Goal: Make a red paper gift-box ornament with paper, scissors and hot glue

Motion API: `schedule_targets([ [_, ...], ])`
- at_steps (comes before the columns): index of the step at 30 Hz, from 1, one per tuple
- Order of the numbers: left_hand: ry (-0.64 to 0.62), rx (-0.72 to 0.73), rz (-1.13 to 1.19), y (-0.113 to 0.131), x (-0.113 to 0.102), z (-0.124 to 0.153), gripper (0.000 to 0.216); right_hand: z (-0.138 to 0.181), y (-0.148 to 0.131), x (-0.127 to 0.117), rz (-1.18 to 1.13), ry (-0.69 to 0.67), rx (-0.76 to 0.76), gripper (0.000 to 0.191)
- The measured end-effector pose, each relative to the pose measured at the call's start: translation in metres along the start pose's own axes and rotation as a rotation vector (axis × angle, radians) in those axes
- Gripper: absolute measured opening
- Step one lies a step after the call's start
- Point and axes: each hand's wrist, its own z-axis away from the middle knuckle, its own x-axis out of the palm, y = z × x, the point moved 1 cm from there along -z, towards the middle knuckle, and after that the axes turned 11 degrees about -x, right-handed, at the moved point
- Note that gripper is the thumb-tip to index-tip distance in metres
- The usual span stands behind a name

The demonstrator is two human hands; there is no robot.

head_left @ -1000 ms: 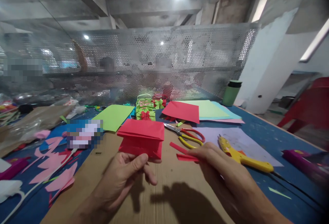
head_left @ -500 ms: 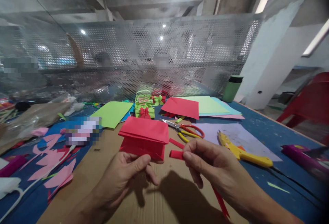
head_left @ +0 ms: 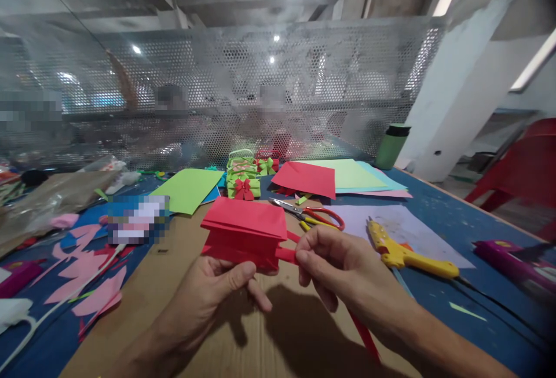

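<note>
Your left hand (head_left: 208, 300) pinches the folded red paper piece (head_left: 243, 228) from below, just above the cardboard sheet (head_left: 174, 274). Your right hand (head_left: 334, 262) grips the red strip (head_left: 286, 255) against its right side. Steady the piece and press the strip end flat and square.

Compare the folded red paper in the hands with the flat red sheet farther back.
The folded red paper is creased into layers; the flat red sheet is unfolded. The left hand holds the folded red paper, while the right hand pinches a red strip at its side; the flat red sheet lies untouched on green sheets. Both are red paper.
</note>
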Motion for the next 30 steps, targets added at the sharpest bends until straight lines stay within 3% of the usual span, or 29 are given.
schedule_targets([
  [10, -0.021, -0.108, 0.030, -0.005, -0.002, 0.001, 0.043, -0.004, -0.005, 0.002, -0.049, -0.053, 0.029, 0.033],
  [14, -0.005, -0.130, 0.037, -0.003, -0.003, 0.003, 0.041, 0.000, -0.008, -0.002, 0.019, -0.123, -0.034, 0.035],
  [16, 0.002, -0.093, 0.030, -0.001, -0.002, 0.003, 0.037, 0.004, -0.008, -0.006, 0.188, -0.107, -0.155, 0.027],
  [18, 0.000, -0.054, 0.019, 0.001, -0.002, 0.004, 0.032, 0.009, -0.009, -0.011, 0.450, -0.025, -0.386, 0.019],
  [22, -0.024, -0.030, 0.017, 0.001, -0.001, 0.003, 0.028, 0.020, -0.003, -0.014, 0.950, 0.141, -0.840, 0.027],
  [27, -0.084, -0.047, 0.055, 0.001, 0.000, 0.003, 0.028, 0.022, 0.010, -0.010, 1.196, 0.034, -1.056, 0.034],
  [30, -0.094, -0.054, 0.072, 0.004, 0.002, 0.004, 0.028, 0.022, 0.014, -0.008, 1.287, 0.017, -1.086, 0.042],
])
